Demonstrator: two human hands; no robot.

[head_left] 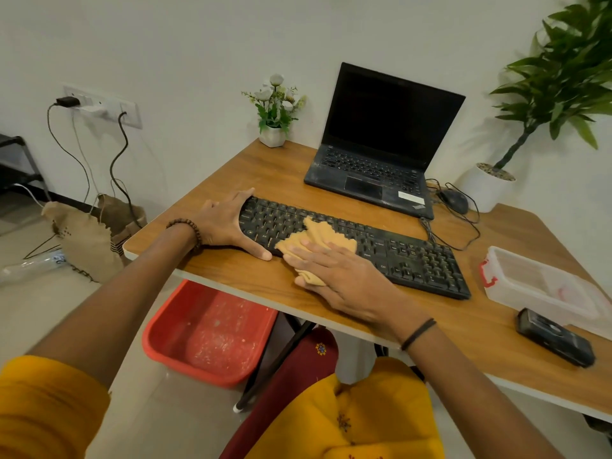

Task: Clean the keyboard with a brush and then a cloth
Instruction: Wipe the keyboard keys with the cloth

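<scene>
Wiping is the step we judge to be in hand, since the cloth lies on the keyboard and neither hand holds a brush. The keyboard rests on the table in front of the laptop, its long axis running from far left to near right. The left hand is spread at the left end of the keyboard, fingers straight, with the thumb along the front edge and the forefinger at the back edge; we read this as a brace against sliding. The right hand lies flat on the cloth, fingers straight and close together, pressing it onto the keys left of centre. A fold of cloth shows under the palm at the front edge. The relation governing the next stroke is this: the greater length of the keys, number pad included, lies to the right of the right hand, along the long axis. The right hand is nearer that span and carries the cloth. We therefore expect a stroke to the right along the rows, with the left hand opposing the push. Whether the keys under the cloth are clean, we cannot tell.
</scene>
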